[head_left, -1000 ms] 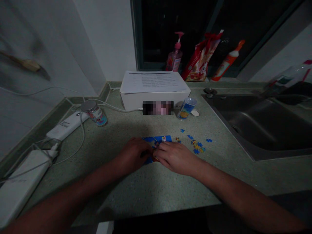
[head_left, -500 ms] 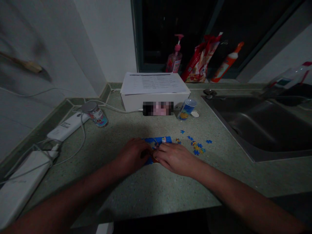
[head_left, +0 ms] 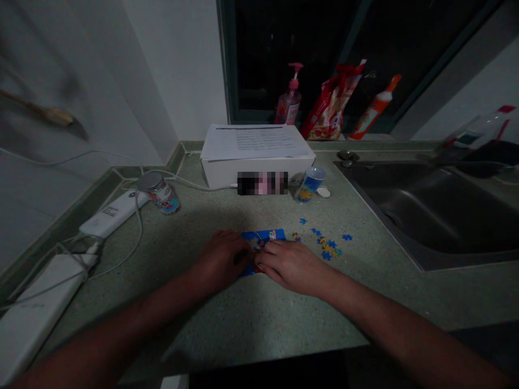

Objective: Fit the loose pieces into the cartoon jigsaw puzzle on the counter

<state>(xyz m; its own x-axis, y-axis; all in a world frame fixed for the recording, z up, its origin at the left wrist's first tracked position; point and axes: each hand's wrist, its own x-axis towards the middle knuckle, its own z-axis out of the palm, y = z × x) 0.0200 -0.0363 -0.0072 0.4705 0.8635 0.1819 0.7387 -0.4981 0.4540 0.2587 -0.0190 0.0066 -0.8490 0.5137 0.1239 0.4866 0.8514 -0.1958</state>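
Observation:
A blue, partly joined jigsaw puzzle [head_left: 263, 235] lies flat on the counter, its middle covered by my fingers. My left hand [head_left: 223, 253] is at its left side, fingers curled down and closed on it. From the right, my right hand [head_left: 290, 265] bends its fingers over the puzzle and meets the left fingertips. Whether a single piece is pinched between the fingertips is hidden. Loose jigsaw pieces [head_left: 327, 246], blue and yellow, are scattered to the right of my right hand.
Behind the puzzle stand a blue canister [head_left: 310, 184], its lid [head_left: 323, 192] and a white box [head_left: 259, 166] with a blurred-out phone before it. At left are a jar [head_left: 160, 193], power banks [head_left: 111, 215] and cables. A metal sink [head_left: 440, 200] lies right.
The whole view has shifted slightly, with things sitting a little lower. Both hands stay on the puzzle with hardly any finger movement.

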